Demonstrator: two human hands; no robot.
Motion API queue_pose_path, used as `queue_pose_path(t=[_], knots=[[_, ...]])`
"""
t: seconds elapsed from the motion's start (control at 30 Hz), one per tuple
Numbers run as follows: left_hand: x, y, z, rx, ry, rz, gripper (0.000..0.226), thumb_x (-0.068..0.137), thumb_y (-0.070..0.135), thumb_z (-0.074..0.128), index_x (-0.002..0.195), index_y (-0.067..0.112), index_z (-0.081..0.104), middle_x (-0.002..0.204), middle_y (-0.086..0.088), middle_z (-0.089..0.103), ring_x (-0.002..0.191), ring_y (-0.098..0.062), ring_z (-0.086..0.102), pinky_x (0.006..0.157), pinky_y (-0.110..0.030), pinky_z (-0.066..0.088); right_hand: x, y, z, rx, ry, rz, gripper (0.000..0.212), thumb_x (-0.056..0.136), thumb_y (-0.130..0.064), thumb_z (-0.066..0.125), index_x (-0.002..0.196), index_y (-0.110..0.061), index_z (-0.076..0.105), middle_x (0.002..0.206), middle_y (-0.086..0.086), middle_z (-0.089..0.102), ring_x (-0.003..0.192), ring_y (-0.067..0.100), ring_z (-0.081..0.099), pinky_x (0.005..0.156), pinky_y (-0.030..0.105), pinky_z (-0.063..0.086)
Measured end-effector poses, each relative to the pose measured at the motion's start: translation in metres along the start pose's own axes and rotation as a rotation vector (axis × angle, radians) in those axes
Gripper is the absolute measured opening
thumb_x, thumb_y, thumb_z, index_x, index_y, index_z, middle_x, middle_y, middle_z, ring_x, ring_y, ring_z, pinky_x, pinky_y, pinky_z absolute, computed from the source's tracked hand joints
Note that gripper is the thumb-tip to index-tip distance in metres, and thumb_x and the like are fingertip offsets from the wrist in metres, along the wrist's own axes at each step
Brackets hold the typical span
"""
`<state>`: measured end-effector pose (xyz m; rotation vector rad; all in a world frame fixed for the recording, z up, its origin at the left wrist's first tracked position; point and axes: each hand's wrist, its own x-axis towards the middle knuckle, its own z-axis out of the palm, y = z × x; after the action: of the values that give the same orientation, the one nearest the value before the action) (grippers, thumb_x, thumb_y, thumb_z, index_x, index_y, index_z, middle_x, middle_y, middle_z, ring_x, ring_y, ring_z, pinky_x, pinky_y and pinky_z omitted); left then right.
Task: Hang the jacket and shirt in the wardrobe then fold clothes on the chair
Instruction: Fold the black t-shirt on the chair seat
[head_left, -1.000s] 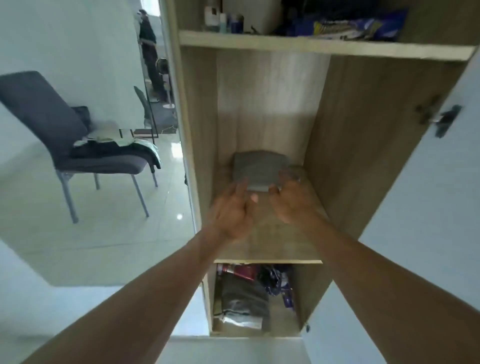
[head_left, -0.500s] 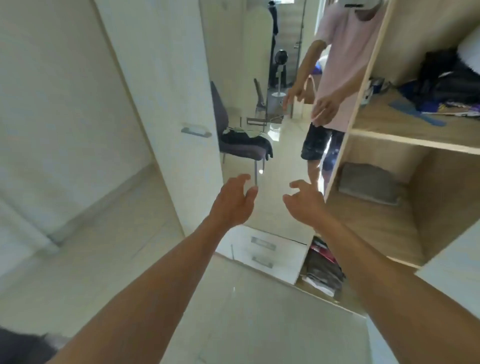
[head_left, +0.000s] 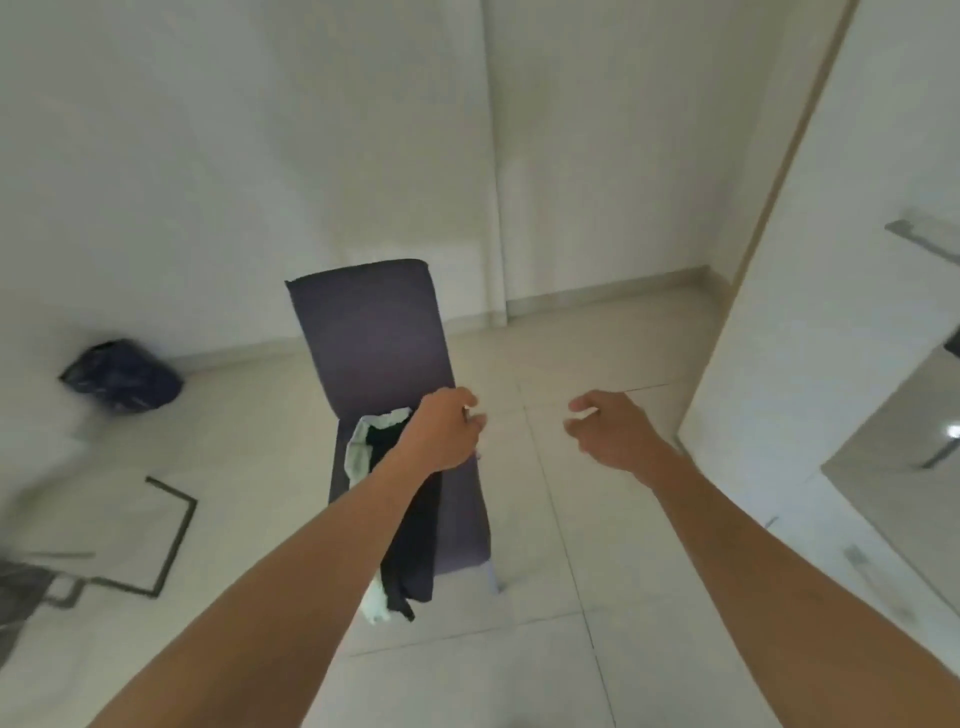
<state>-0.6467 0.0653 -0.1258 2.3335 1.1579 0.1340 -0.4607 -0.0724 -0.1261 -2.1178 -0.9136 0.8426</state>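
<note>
Since the wardrobe shelf: both arms now reach toward the chair (head_left: 374, 338). Left hand (head_left: 444, 434) and right hand (head_left: 610, 428) loosely curled, empty. Clothes (head_left: 405, 519) draped over seat.

Open tiled floor (head_left: 566, 519) separates chair (head_left: 374, 338) from wardrobe door (head_left: 831, 312) at right. Dark bag (head_left: 122, 376) lies well left, beside the wall.

Chair (head_left: 371, 338): dark grey-purple fabric cover, tall upright backrest, standing on the tiled floor and facing the camera. Clothes (head_left: 410, 540): a loose, unfolded heap on the seat, consisting of a black garment and a pale mint-green one. The heap runs from the backrest's base to the seat's front edge, where both garments hang over. Partly hidden by a forearm.
</note>
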Motion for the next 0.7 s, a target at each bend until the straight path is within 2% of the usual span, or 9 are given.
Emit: queue_pose_path(t=[0.07, 0.17, 0.23, 0.33, 0.53, 0.7], knots=[[-0.025, -0.052, -0.009, 0.035, 0.027, -0.14, 0.034, 0.098, 0.031, 0.057, 0.124, 0.01, 0.065, 0.119, -0.008, 0.068, 0.11, -0.026, 0.062, 0.091, -0.03, 0.044, 0.002, -0.011, 0.043, -0.031, -0.11, -0.035, 0.02, 0.087, -0.025, 0.066, 0.107, -0.026, 0.064, 0.103, 0.004, 0.069, 0.099, 0.024, 0.068, 0.087, 0.033, 0.055], [-0.056, -0.119, -0.02, 0.018, 0.063, -0.324, 0.034, 0.098, 0.029, 0.056, 0.125, 0.01, 0.064, 0.127, -0.006, 0.064, 0.12, -0.026, 0.058, 0.099, -0.031, 0.041, 0.008, -0.029, 0.102, -0.103, -0.238, -0.091, 0.031, 0.09, -0.027, 0.062, 0.121, -0.023, 0.064, 0.117, 0.001, 0.067, 0.107, 0.023, 0.065, 0.094, 0.035, 0.053], [-0.067, -0.147, -0.022, 0.012, 0.067, -0.385, 0.037, 0.099, 0.029, 0.055, 0.131, 0.011, 0.06, 0.136, -0.006, 0.059, 0.128, -0.026, 0.052, 0.107, -0.034, 0.037, 0.015, -0.035, 0.124, -0.139, -0.285, -0.117, 0.035, 0.093, -0.027, 0.061, 0.127, -0.02, 0.062, 0.123, 0.001, 0.065, 0.111, 0.021, 0.063, 0.092, 0.031, 0.05], [-0.061, -0.192, -0.024, 0.027, 0.02, -0.442, 0.039, 0.101, 0.029, 0.052, 0.135, 0.01, 0.057, 0.14, -0.007, 0.057, 0.13, -0.025, 0.051, 0.11, -0.033, 0.035, 0.04, -0.047, 0.163, -0.189, -0.337, -0.131, 0.033, 0.097, -0.025, 0.058, 0.129, -0.019, 0.06, 0.128, 0.002, 0.062, 0.116, 0.022, 0.06, 0.091, 0.027, 0.046], [0.003, -0.276, -0.009, -0.072, -0.081, -0.514, 0.039, 0.1, 0.032, 0.054, 0.133, 0.013, 0.058, 0.141, -0.005, 0.056, 0.131, -0.025, 0.051, 0.112, -0.036, 0.039, 0.12, -0.062, 0.236, -0.269, -0.367, -0.084, 0.033, 0.098, -0.024, 0.056, 0.13, -0.019, 0.06, 0.135, 0.002, 0.059, 0.122, 0.022, 0.056, 0.095, 0.025, 0.04], [0.094, -0.341, 0.001, -0.092, -0.233, -0.503, 0.034, 0.1, 0.03, 0.053, 0.129, 0.013, 0.059, 0.132, -0.007, 0.061, 0.121, -0.027, 0.057, 0.104, -0.036, 0.045, 0.205, -0.074, 0.303, -0.3, -0.394, 0.047, 0.035, 0.098, -0.022, 0.053, 0.133, -0.018, 0.059, 0.137, 0.002, 0.059, 0.125, 0.023, 0.055, 0.095, 0.024, 0.039]])
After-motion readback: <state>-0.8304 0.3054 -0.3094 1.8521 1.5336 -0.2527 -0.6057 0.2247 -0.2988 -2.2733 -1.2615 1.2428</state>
